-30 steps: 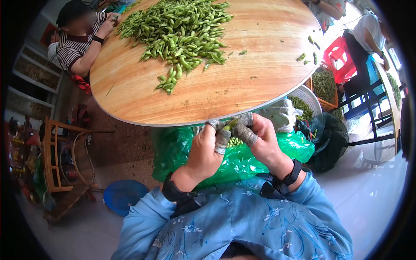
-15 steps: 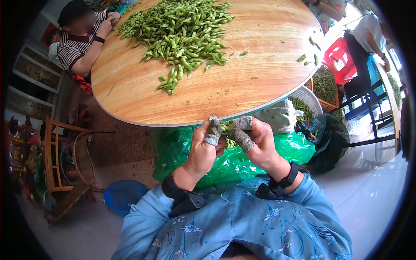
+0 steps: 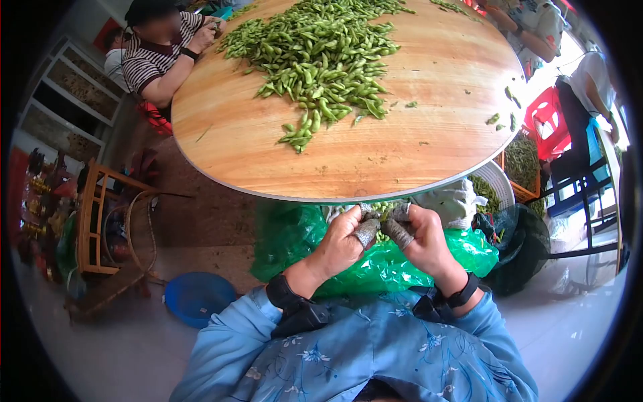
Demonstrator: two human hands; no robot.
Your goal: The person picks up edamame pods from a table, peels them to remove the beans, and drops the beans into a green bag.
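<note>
My left hand [image 3: 340,242] and my right hand [image 3: 427,244] meet just below the table's near edge, with grey cloth covers on the thumbs and forefingers. Their fingertips pinch a small green soybean pod [image 3: 383,216], mostly hidden by the covers. Under the hands spreads a shiny green plastic bag [image 3: 435,258], with shelled green beans showing in the gap between the fingers. Ahead, a large heap of soybean pods [image 3: 321,60] covers part of the round wooden table [image 3: 234,157]; a few pods lie at its near tip.
Across the table at left, a person in a striped shirt [image 3: 155,63] handles something small. A white basket [image 3: 499,191] of pods and an orange crate [image 3: 529,181] stand at right, near a red chair [image 3: 546,120]. A blue basin [image 3: 197,298] and wooden chair [image 3: 87,228] are at left.
The view has shifted, so the table and heap sit further right and slightly lower. Both hands stay together, fingertips pressed closer around the pod, which shows less than before.
</note>
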